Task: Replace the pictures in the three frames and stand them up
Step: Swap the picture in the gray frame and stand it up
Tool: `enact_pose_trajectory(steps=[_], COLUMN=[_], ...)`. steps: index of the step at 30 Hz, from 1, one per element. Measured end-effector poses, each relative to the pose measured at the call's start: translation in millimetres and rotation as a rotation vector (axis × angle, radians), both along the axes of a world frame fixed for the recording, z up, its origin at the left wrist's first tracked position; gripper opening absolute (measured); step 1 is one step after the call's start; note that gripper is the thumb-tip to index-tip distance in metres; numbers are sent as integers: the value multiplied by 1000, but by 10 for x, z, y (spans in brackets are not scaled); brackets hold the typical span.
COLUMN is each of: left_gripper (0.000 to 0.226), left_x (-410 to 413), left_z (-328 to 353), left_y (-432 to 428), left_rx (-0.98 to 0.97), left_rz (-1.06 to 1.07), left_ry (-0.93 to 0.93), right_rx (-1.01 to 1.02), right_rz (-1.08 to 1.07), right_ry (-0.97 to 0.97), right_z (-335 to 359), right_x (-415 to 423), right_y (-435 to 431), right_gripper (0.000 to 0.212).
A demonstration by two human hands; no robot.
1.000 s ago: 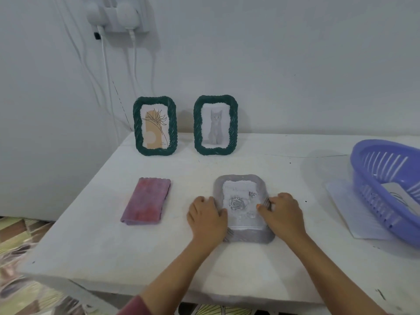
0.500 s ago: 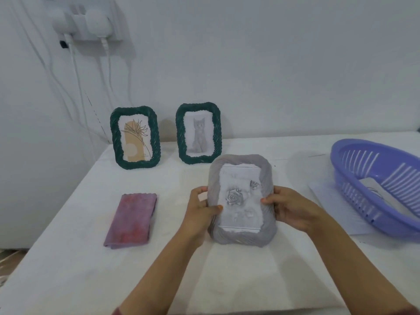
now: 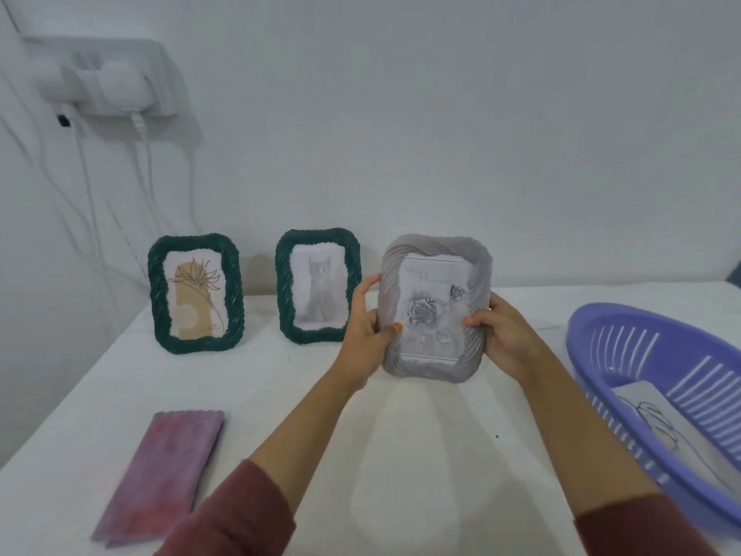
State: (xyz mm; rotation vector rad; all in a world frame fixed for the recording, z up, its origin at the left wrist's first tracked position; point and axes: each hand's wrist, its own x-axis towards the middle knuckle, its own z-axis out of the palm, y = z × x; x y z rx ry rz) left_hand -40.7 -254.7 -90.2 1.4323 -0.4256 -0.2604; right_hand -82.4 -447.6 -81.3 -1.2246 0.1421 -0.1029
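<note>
Lifted off the desk (image 3: 401,455) since a second ago, the grey frame (image 3: 436,308) is now upright in the air, facing the camera, to the right of the two green frames and in front of the white wall (image 3: 441,134). Before, it lay flat on the desk under both hands. The left hand (image 3: 367,335) curls round its left edge with the thumb on the front; the right hand (image 3: 506,337) curls round its right edge, thumb also on the front. Both grips hold the frame.

At the right, the purple basket (image 3: 601,347), oval, plastic and slotted along its wall, holds a sheet of paper with a line drawing (image 3: 657,425).

Behind, the flower frame (image 3: 195,292) and the cat frame (image 3: 318,286) stand upright near the wall, side by side and apart, as they stood before. Each has a dark green border with a twisted, rope-like relief and rounded corners. The grey frame has the same ridged border and shows a grey rose picture (image 3: 431,311).

A pink cloth (image 3: 160,475), folded into a long rectangle with a soft nap, lies flat at the desk's near left. White cables (image 3: 86,202) hang from a wall socket (image 3: 108,76) at upper left.
</note>
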Motion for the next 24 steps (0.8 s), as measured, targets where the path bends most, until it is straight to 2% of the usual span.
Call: enact_pose_trajectory(steps=[8,12,17,20,24], left_gripper=[65,65,65,66,70], left_x=[710,885,930,924,821], left_z=[-82,-287,-365,-394,-526], left_y=[-521,-644,-685,-677,-629], left_rx=[37,30,19,23,61], left_rz=[19,48,63,83,163], left_ry=[-64,-25,-1,-6,12], right_rx=[24,25,18,1,-82], right_rz=[-126,-146,-135,-206,-306], right_ry=[0,28,10,9,-2], right_z=[-128,-281,-352,-372,-479], right_x=[708,898,966,911,737], right_y=[-413,-492,-522,-496,-452], right_gripper=[42,42,40,32,38])
